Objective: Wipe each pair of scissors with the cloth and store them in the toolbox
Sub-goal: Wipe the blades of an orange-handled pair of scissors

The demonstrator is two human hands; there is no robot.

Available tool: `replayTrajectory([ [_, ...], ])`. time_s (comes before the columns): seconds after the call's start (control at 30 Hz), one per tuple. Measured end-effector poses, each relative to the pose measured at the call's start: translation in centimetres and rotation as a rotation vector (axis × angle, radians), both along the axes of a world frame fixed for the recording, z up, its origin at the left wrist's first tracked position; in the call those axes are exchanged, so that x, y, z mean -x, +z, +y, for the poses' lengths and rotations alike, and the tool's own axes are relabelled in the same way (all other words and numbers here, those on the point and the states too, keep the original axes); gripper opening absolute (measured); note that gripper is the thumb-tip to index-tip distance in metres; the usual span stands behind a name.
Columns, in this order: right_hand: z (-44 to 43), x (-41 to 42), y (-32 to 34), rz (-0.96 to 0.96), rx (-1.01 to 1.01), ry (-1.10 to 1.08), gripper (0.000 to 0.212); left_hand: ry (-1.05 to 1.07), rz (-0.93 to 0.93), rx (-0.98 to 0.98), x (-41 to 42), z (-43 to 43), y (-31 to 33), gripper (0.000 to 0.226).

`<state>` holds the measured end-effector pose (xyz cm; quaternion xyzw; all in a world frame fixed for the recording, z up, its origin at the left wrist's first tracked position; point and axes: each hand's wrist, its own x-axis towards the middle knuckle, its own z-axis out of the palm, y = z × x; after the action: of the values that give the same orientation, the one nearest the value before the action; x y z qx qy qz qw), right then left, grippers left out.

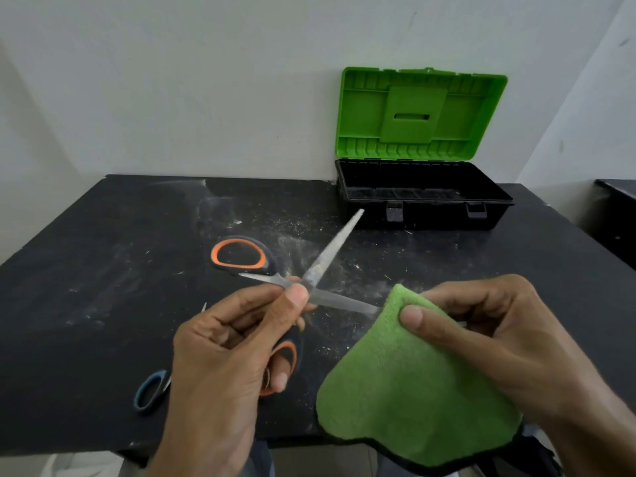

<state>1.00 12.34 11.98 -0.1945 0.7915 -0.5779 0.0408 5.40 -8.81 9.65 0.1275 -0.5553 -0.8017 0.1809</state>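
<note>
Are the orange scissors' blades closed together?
No, the orange-handled scissors held by the left hand are spread open, and the right hand pinches the green cloth over one blade tip.

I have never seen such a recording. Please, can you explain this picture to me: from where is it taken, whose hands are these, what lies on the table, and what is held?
There is no machine here: a person works with bare hands, and a camera worn on the head looks down at them. The left hand holds open orange-handled scissors. The right hand pinches a green cloth over the end of one blade. On the dusty black table are blue-handled scissors, partly hidden, and an open toolbox with a green lid.
</note>
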Motion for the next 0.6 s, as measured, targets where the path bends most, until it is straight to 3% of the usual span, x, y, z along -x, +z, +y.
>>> replayTrajectory([
  [0.17, 1.6, 0.5, 0.6, 0.096, 0.138, -0.2, 0.013, -0.057, -0.005, 0.053, 0.3, -1.8, 0.4, 0.014],
  [0.33, 2.2, 1.1, 1.9, 0.084, 0.12, -0.106, 0.025, -0.191, 0.027, 0.324, 0.0, -2.5, 1.8, 0.02],
  [0.6, 2.7, 2.4, 1.7, 0.102, -0.016, 0.039, 0.019, -0.37, 0.017, 0.571, 0.1, -2.0, 3.5, 0.012],
])
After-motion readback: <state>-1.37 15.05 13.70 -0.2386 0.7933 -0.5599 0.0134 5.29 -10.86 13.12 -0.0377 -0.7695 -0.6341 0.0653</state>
